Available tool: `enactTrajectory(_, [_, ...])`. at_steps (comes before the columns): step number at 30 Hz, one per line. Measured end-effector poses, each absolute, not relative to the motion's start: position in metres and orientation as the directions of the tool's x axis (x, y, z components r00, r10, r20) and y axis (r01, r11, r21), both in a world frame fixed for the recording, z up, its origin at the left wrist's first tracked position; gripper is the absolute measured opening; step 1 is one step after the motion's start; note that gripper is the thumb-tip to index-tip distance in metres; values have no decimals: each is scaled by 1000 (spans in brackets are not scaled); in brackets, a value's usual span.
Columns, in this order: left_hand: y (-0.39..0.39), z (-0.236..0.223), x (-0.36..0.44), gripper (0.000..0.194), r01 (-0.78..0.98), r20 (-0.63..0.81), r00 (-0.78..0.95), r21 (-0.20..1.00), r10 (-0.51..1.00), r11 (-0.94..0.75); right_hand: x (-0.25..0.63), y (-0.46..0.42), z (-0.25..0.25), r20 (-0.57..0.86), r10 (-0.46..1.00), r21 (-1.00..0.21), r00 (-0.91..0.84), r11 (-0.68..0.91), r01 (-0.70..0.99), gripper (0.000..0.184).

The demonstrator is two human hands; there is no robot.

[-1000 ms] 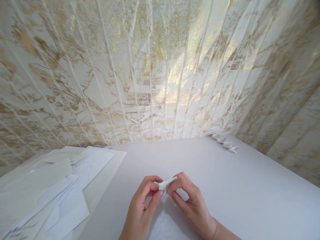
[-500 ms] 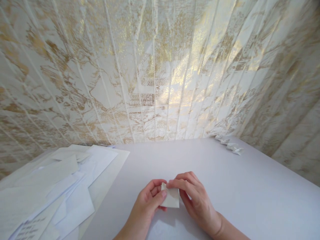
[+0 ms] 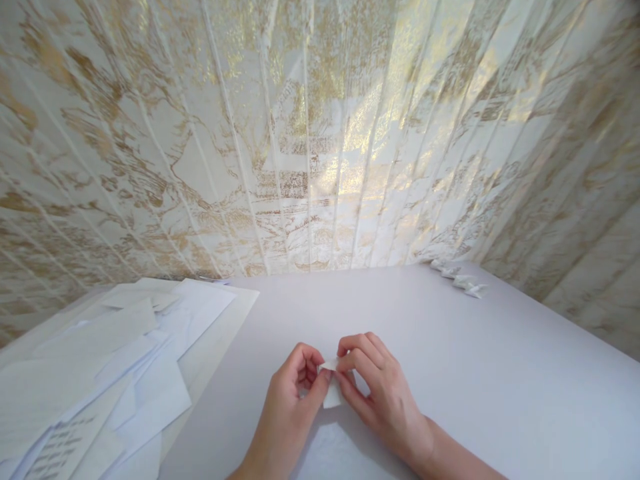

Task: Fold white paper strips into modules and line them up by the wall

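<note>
Between my two hands is a small folded piece of white paper (image 3: 332,398), held just above the white table. My left hand (image 3: 296,395) pinches its left side near the upper corner, thumb in front and fingers curled behind. My right hand (image 3: 379,387) grips the upper right part between thumb and fingertips. The paper's top edge is bent into a narrow pointed flap between the fingertips. Part of the sheet is hidden behind the right fingers.
A spread pile of loose white papers (image 3: 120,340), some with writing, covers the left of the white table (image 3: 400,313). Several small folded paper pieces (image 3: 463,280) stand in a row at the back right. A gold-patterned white curtain (image 3: 310,133) hangs behind the table.
My right thumb has come to the paper's front and both hands now pinch near its top edge. The top has been bent into a flap, and less of the sheet shows.
</note>
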State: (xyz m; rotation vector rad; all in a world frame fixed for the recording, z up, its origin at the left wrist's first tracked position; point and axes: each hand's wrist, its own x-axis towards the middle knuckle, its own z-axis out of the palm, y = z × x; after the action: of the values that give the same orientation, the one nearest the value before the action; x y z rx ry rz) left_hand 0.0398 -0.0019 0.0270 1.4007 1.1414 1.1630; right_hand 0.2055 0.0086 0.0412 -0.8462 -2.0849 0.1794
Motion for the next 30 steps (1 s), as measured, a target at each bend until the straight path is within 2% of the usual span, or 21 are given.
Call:
enactTrajectory(4, [-3, 32, 36, 10, 135, 153, 103, 977, 983, -166, 205, 3, 44, 637, 639, -468, -431, 765, 442, 11])
enactTrajectory(9, [-3, 38, 31, 8, 223, 237, 166, 936, 957, -271, 205, 7, 38, 496, 811, -759, -311, 579, 298, 9])
enactTrajectory(12, [-1, 37, 29, 8, 268, 289, 189, 904, 939, -332, 207, 14, 34, 397, 857, -849, -327, 479, 223, 5])
enactTrajectory(17, [0, 36, 27, 25, 320, 357, 181, 860, 916, -398, 208, 17, 32, 364, 869, -868, -336, 447, 217, 8])
enactTrajectory(21, [-3, 41, 28, 6, 345, 408, 220, 818, 886, -461, 207, 15, 32, 399, 851, -839, -343, 489, 237, 17])
enactTrajectory(25, [-4, 47, 27, 12, 358, 445, 233, 787, 865, -502, 208, 15, 33, 437, 839, -814, -325, 522, 254, 25])
enactTrajectory(28, [-1, 47, 26, 21, 390, 413, 244, 787, 878, -478, 208, 15, 35, 454, 830, -802, -325, 539, 257, 32])
enactTrajectory(30, [1, 46, 26, 19, 421, 371, 243, 792, 896, -442, 208, 15, 36, 451, 827, -799, -336, 542, 260, 35])
